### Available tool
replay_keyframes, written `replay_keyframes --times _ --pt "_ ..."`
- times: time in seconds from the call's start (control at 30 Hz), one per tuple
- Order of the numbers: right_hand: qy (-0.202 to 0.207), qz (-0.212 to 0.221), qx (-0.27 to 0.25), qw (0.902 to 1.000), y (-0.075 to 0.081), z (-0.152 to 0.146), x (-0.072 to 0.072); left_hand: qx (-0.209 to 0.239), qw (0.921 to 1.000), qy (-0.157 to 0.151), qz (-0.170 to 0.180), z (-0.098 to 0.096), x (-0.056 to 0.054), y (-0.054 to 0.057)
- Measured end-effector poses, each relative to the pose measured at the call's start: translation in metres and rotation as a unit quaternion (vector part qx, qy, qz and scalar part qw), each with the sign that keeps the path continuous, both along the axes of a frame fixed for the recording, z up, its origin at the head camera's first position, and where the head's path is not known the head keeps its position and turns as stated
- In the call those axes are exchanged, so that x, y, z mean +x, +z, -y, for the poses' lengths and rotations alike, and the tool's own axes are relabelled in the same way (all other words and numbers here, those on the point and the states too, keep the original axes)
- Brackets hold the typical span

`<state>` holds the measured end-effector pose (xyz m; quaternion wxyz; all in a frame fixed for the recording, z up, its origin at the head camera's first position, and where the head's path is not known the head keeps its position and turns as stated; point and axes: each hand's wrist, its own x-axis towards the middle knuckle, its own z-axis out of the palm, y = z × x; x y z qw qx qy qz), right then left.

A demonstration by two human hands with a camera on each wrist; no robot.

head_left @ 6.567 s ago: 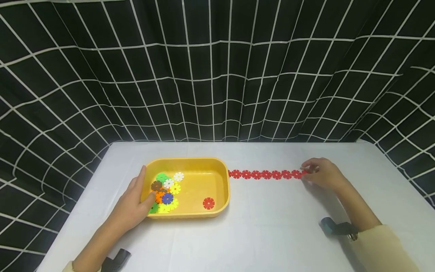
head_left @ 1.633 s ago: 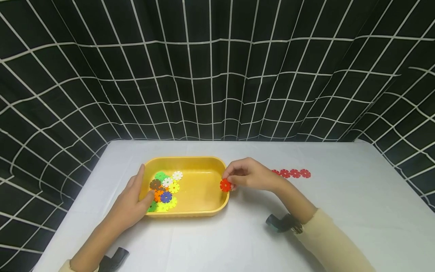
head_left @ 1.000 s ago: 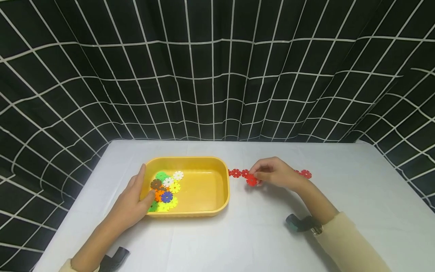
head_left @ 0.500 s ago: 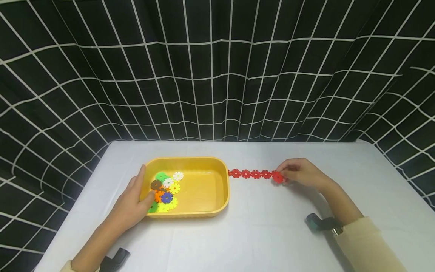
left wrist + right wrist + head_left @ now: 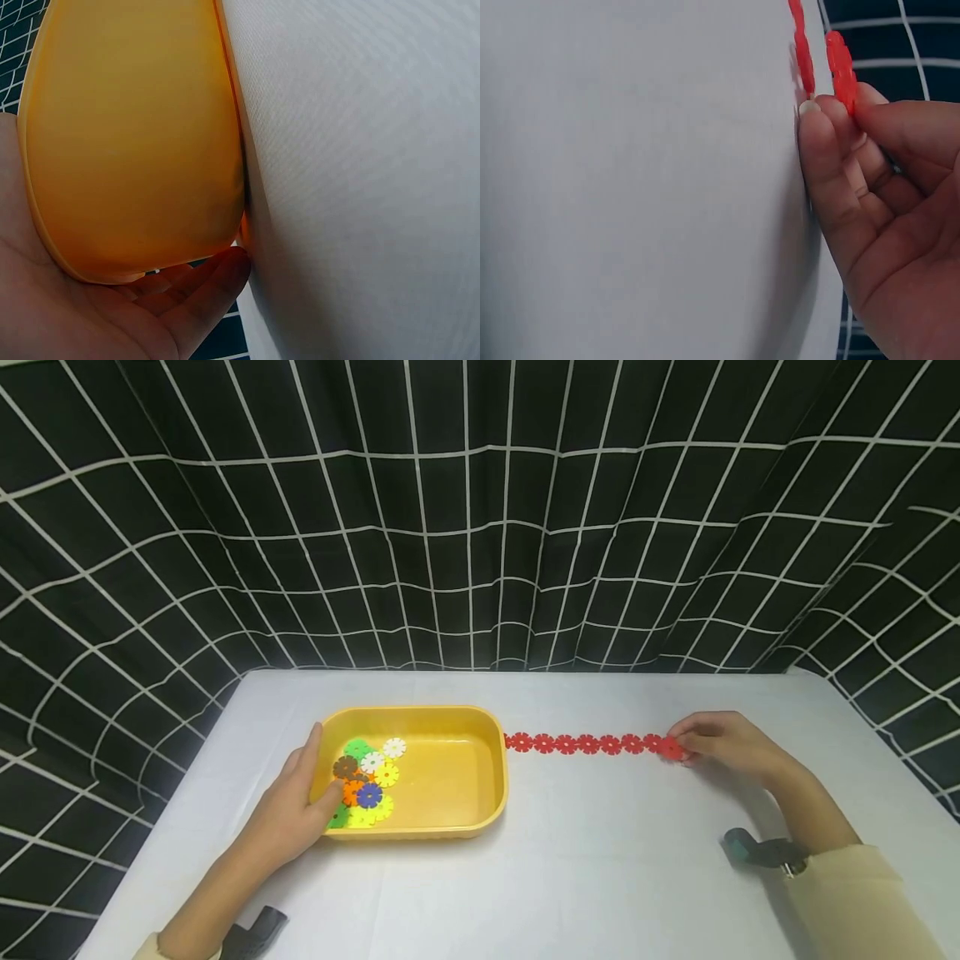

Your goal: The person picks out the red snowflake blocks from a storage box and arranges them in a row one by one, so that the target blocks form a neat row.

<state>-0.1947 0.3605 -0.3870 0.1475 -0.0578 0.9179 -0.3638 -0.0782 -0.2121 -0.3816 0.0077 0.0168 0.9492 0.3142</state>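
Note:
In the head view my right hand [image 5: 731,745] pinches a red snowflake building disc [image 5: 671,748] between thumb and fingers, at the right end of a straight row of red discs [image 5: 588,744]. The right wrist view shows the pinched disc [image 5: 841,71] raised a little off the white cloth, apart from the row [image 5: 803,52]. My left hand [image 5: 288,810] grips the left end of a yellow tray [image 5: 450,832], thumb over the rim and fingers along the outside. Several snowflake discs [image 5: 370,795] in green, white, yellow, orange, brown and blue lie in the tray's left part.
The row of red discs begins against the tray's right wall. A white cloth [image 5: 540,893] covers the table. Behind it hangs a black curtain [image 5: 480,527] with a white grid. Dark wrist devices [image 5: 761,850] sit under both wrists.
The red disc that lay in the tray's right part was picked up. My right hand has carried it rightward along the row to its right end. The left hand stays on the tray.

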Motion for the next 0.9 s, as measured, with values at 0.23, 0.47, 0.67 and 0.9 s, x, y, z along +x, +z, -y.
replay_keyframes --times 0.23,0.47,0.67,0.9 --pt "-0.016 0.005 0.034 0.9993 -0.001 -0.02 0.001 0.001 1.0 0.0 -0.001 0.001 0.0 -0.001" --pt "-0.053 0.017 0.034 0.9978 -0.001 -0.032 -0.002 0.004 1.0 -0.002 -0.003 0.001 0.0 -0.002" --pt "-0.088 0.016 0.044 0.995 0.002 -0.037 -0.004 0.004 1.0 -0.003 -0.006 0.001 0.0 -0.001" --pt "-0.095 0.017 0.05 0.9941 0.001 -0.034 -0.005 0.006 1.0 -0.002 -0.002 0.001 0.001 -0.001"
